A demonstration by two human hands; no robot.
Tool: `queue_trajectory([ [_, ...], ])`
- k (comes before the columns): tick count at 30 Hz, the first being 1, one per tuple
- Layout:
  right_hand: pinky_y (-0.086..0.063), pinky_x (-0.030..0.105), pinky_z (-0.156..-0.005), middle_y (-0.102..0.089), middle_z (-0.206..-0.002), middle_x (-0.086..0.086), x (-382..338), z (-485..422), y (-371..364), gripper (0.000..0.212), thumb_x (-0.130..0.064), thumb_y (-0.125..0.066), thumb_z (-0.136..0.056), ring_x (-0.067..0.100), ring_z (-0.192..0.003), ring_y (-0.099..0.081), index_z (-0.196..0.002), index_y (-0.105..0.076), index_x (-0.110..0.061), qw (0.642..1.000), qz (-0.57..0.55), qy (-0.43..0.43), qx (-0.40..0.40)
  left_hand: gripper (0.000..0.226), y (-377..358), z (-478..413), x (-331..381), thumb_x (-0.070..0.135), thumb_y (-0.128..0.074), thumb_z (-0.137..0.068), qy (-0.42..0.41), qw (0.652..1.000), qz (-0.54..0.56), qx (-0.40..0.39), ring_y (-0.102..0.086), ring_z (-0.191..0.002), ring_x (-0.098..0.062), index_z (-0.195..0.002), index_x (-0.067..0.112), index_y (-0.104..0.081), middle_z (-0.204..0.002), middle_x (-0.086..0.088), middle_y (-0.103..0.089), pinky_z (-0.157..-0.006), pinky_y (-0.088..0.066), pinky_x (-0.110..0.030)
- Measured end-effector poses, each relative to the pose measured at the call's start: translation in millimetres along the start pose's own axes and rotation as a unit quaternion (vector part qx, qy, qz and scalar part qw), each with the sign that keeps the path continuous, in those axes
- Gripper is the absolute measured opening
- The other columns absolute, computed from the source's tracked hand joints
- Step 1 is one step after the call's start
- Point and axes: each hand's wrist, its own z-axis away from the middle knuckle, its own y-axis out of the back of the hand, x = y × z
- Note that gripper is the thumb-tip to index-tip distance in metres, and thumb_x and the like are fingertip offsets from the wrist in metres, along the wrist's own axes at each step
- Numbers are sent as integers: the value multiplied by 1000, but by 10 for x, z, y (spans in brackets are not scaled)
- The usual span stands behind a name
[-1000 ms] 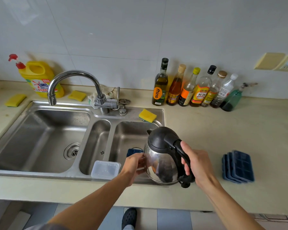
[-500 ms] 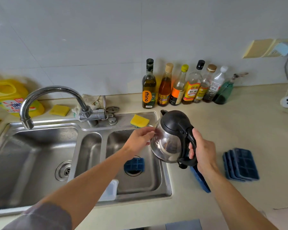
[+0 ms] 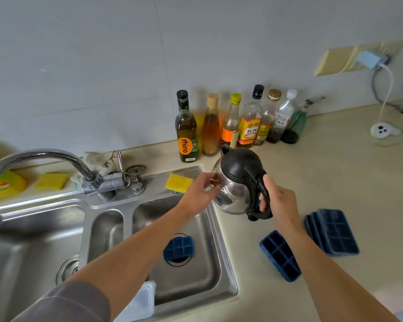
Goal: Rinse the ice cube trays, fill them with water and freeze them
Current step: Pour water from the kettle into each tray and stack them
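Note:
My right hand [image 3: 280, 201] grips the black handle of a steel kettle [image 3: 236, 180] with a black lid, held above the counter beside the sink's right rim. My left hand [image 3: 199, 194] touches the kettle's steel body from the left with relaxed fingers. A small blue ice cube tray [image 3: 179, 248] lies over the drain in the right sink basin. Another blue ice cube tray [image 3: 280, 255] lies on the counter under my right forearm. A stack of blue ice cube trays [image 3: 333, 231] sits further right on the counter.
The steel sink [image 3: 223, 256] has three basins and a curved faucet [image 3: 40, 159] at left. A clear plastic box [image 3: 140, 303] sits at the sink's front edge. Yellow sponges [image 3: 178, 182] lie behind it. Several bottles [image 3: 233, 122] line the wall; a white power socket [image 3: 382, 130] lies far right.
Both hands have carried the kettle up and to the right, from over the right basin to the counter's edge. My view has swung right, and the tray on the counter now shows.

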Motion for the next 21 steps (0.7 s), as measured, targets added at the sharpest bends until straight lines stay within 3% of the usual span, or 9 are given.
queue_trajectory([
  [3,-48,21,-56,-65,-62,-3,-29,-54,50,47,-61,-57,-90,5,-57,-60,-68,-65,-20,998,41,36,37,36,-18,-43,-3,11,-63,-99,6,1000,10,-5,-62,-109,3,-133,18,-53,-123,6,-67,-93,-50,-19],
  [5,-47,20,-61,-68,-77,-10,-84,-42,85,37,-59,-62,-89,4,-71,-65,-86,-66,-22,992,87,57,78,32,-17,-48,8,11,-60,-100,18,999,36,0,-64,-99,5,-131,17,-56,-117,8,-69,-82,-50,-14],
  [7,-50,20,-67,-68,-94,-9,-143,50,114,41,-57,-65,-88,7,-87,-66,-105,-65,-20,983,105,88,123,29,-28,-8,-12,14,-59,-101,41,996,78,29,-66,-100,-5,-130,15,-59,-115,6,-69,-83,-52,-21],
  [10,-53,24,-72,-65,-96,-4,-274,268,113,41,-56,-63,-89,9,-89,-63,-104,-64,-17,967,87,186,152,31,-43,197,-131,20,-60,-101,87,983,116,115,-65,-105,-22,-130,11,-59,-118,-7,-68,-91,-56,-40],
  [13,-51,25,-65,-66,-79,-1,-425,454,10,36,-50,-60,-92,14,-75,-62,-88,-65,-15,967,64,240,61,11,1,557,-387,22,-59,-99,116,977,72,164,-67,-99,-29,-107,20,-67,-106,-7,-71,-96,-55,-52],
  [15,-49,26,-63,-66,-72,2,-456,558,-136,35,-43,-63,-95,16,-70,-62,-84,-66,-11,972,66,221,-38,8,79,835,-566,23,-59,-99,136,971,40,193,-67,-98,-28,-97,27,-65,-103,-5,-71,-96,-55,-52],
  [18,-49,26,-65,-67,-73,8,-336,733,-445,32,-36,-65,-98,15,-68,-62,-79,-64,-10,965,105,162,-179,12,268,1265,-813,24,-57,-100,158,956,-23,247,-67,-99,-24,-106,20,-67,-106,-5,-72,-93,-55,-42],
  [21,-55,38,-71,-69,-74,6,-78,977,-820,33,-41,-63,-96,17,-69,-64,-77,-63,-13,935,174,103,-292,16,475,1702,-1023,21,-56,-100,188,933,-61,301,-67,-88,-17,-108,17,-70,-97,0,-73,-83,-55,-33],
])
